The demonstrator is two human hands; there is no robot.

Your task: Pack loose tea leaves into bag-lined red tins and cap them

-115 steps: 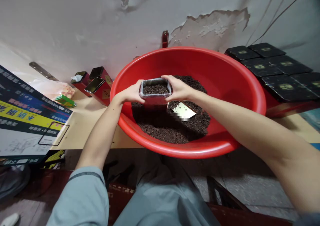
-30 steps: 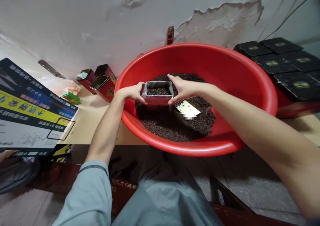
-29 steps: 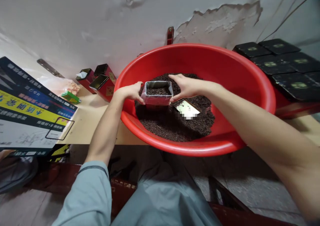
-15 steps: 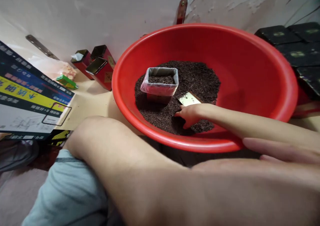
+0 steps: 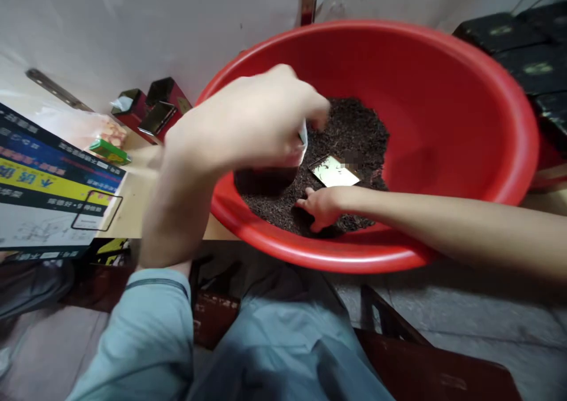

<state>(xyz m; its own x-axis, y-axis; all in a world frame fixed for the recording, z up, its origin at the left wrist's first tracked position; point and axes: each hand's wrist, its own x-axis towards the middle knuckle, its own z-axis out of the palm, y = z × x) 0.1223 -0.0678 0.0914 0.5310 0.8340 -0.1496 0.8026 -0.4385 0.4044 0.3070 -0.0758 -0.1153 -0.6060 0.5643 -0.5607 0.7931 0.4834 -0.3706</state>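
Note:
My left hand point(image 5: 270, 111), blurred by motion, is over the bag-lined tin point(image 5: 270, 179) in the red basin point(image 5: 447, 135). Its bent fingers point down at the tin's right side and hide the opening; whether they grip the rim cannot be told. A corner of clear plastic liner point(image 5: 303, 138) shows beneath them. Dark loose flakes point(image 5: 354, 123), like dry tea leaves, cover the basin floor. Low in the flakes rests my right hand point(image 5: 325, 207), thumb and fingers curved but apart. Just behind it, a shiny pale-gold rectangular piece point(image 5: 333, 172) with flakes on it lies flat.
Several dark-topped tins point(image 5: 527, 64) stand at the right. Left of the basin are red tins point(image 5: 162, 120), a green box point(image 5: 109, 152) and a plastic bag point(image 5: 75, 126). A printed carton point(image 5: 48, 194) juts in from the left. A wall lies behind.
My left hand has swung from the right, beside my right forearm, across to the lined tin. My right hand stays low in the flakes. The view has shifted slightly.

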